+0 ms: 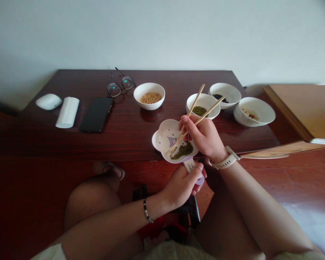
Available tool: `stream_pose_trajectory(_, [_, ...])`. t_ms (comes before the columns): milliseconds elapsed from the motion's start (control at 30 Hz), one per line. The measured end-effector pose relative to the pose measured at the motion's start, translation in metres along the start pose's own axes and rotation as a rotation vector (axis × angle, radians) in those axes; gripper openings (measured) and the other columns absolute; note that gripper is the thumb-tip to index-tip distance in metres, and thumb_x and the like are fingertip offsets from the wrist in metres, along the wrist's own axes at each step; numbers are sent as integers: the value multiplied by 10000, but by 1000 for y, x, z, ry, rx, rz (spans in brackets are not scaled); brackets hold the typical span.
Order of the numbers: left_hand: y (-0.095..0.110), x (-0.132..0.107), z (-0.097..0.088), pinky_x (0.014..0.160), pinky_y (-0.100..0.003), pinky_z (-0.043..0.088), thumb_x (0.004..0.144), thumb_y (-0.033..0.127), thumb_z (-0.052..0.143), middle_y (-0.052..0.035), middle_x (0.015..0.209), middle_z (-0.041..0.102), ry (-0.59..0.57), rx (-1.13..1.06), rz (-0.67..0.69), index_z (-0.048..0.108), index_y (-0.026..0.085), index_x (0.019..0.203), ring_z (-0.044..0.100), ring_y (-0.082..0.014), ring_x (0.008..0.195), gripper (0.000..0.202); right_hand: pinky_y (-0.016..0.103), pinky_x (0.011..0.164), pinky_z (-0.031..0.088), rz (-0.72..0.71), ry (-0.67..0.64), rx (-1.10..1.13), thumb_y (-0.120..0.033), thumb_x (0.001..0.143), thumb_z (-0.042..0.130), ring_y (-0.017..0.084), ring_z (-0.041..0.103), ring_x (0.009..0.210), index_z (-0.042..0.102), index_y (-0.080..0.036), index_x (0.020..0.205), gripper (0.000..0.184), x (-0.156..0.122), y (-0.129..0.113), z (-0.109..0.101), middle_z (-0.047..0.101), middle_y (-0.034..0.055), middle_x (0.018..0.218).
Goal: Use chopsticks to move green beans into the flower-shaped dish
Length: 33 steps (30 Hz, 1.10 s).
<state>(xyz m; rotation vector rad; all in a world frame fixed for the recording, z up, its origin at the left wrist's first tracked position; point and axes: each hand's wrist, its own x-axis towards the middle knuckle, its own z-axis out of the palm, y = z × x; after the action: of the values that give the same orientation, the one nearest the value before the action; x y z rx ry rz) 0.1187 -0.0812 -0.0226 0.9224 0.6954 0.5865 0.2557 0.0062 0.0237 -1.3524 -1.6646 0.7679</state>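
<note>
Right hand (202, 135) pinching chopsticks (196, 115), tips in flower-shaped dish (162, 139) beside mung beans (185, 150); left hand (181, 186) gripping dish's tab (189, 166). Tilted dish could spill beans.

Head-worn view, forward and down onto the dark wooden table (43, 141)

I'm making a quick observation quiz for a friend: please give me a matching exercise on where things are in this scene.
Things:
1. Bamboo chopsticks
2. Heap of green beans
3. Eyeglasses
4. Black phone

Places:
A. Beside a white cylinder on the table
B. In the right hand
C. Beside a white bowl of yellow beans
D. On a flower-shaped plate

Pairs: 1-B, 2-D, 3-C, 4-A
</note>
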Motion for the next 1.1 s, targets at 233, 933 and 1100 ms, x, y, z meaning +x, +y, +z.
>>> stream_pose_trajectory(233, [0,0,-1,477,-228,301,1064,560,474,47,577,502,-4,6,9,591,168,890,423,-81,473,445,283,549,430,3,-8,47,-649,1079,417,138,605,562,681,-202,853,566,-1,1,0,661,21,682])
stream_pose_trajectory(933, [1,-1,-1,495,-239,300,1061,582,463,45,584,509,-5,-3,-2,588,164,902,428,-84,477,465,299,604,443,-6,-28,5,-683,1069,388,156,601,600,686,-208,853,601,-2,-1,-2,663,30,690])
stream_pose_trajectory(1100, [-2,0,-1,494,-239,301,1059,583,470,46,587,504,-8,-15,-5,593,163,898,423,-84,482,467,295,615,437,-43,-38,-52,-614,1083,445,156,618,609,664,-208,837,523,-1,0,-2,648,17,666])
